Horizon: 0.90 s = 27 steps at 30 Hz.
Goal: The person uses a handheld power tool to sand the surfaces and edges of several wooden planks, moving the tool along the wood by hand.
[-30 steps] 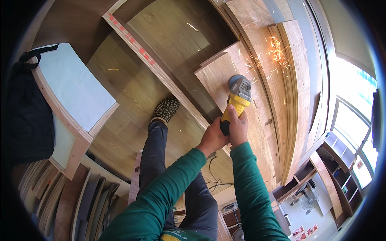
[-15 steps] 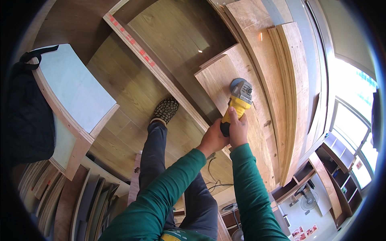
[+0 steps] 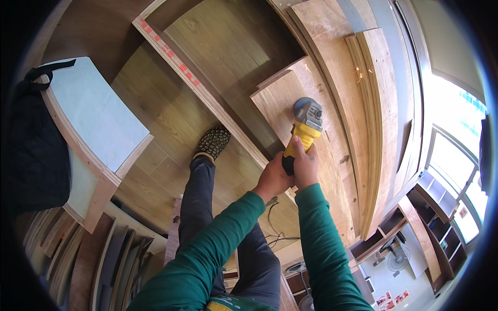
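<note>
A yellow and grey angle grinder (image 3: pixel 307 124) is gripped in both hands above a wooden board (image 3: pixel 282 98). My left hand (image 3: pixel 274 179) is wrapped round the black rear end of its body. My right hand (image 3: pixel 305 165) closes on the yellow body farther forward, its thumb laid along the top. The blue-grey disc (image 3: pixel 302 105) at the head is over the board; whether it touches the wood I cannot tell. Small sparks (image 3: pixel 360 74) show to the right, over the stacked planks.
Stacked plywood planks (image 3: pixel 371 119) lie to the right. A long wooden frame edge with red marks (image 3: pixel 207 98) crosses the middle. At left stand a white-topped piece (image 3: pixel 98 111) and a black bag (image 3: pixel 36 150). A cable (image 3: pixel 275 233) runs near my legs; a fan (image 3: pixel 398 257) stands lower right.
The grinder and both hands have shifted slightly left and away from me. The sparks show in a different spot, lower and farther right.
</note>
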Tool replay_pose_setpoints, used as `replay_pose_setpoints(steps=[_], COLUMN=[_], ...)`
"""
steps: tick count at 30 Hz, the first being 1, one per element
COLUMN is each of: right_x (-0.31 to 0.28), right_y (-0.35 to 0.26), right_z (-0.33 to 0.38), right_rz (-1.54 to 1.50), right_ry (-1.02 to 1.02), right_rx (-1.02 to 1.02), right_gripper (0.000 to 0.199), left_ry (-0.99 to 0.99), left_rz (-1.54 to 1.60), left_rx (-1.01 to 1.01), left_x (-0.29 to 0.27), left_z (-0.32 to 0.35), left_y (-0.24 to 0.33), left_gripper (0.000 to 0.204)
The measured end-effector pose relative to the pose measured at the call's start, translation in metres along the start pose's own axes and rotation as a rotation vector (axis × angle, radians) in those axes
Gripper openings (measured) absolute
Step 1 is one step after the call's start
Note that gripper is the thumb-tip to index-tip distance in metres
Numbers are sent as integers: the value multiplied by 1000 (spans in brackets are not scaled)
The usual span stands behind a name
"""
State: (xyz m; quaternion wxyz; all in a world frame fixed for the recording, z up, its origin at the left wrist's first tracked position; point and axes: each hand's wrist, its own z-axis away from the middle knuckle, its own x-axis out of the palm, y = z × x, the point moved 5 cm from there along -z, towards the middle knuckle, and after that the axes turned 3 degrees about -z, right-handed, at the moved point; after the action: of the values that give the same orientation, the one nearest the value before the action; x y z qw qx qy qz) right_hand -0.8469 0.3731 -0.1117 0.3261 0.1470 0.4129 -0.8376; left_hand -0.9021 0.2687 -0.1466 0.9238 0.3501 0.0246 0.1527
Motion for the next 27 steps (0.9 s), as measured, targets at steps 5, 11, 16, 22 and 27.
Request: replay_pose_setpoints(steps=[5, 11, 16, 22, 27], right_x=[-3, 2, 0, -6, 11], right_y=[11, 6, 10, 20, 0], right_z=[-4, -9, -13, -3, -5], right_rz=[-79, -61, -111, -43, -12], right_ry=[36, 19, 62, 94, 8], right_rx=[11, -21, 15, 11, -39], right_gripper=[47, 49, 50, 47, 44], left_ry=[-36, 6, -17, -62, 43], left_rz=[23, 26, 37, 12, 51], left_rx=[12, 31, 41, 15, 67], left_x=[1, -6, -9, -4, -11], left_z=[-1, -4, -8, 2, -4], left_y=[2, 8, 14, 5, 0], left_gripper=[70, 71, 70, 70, 69])
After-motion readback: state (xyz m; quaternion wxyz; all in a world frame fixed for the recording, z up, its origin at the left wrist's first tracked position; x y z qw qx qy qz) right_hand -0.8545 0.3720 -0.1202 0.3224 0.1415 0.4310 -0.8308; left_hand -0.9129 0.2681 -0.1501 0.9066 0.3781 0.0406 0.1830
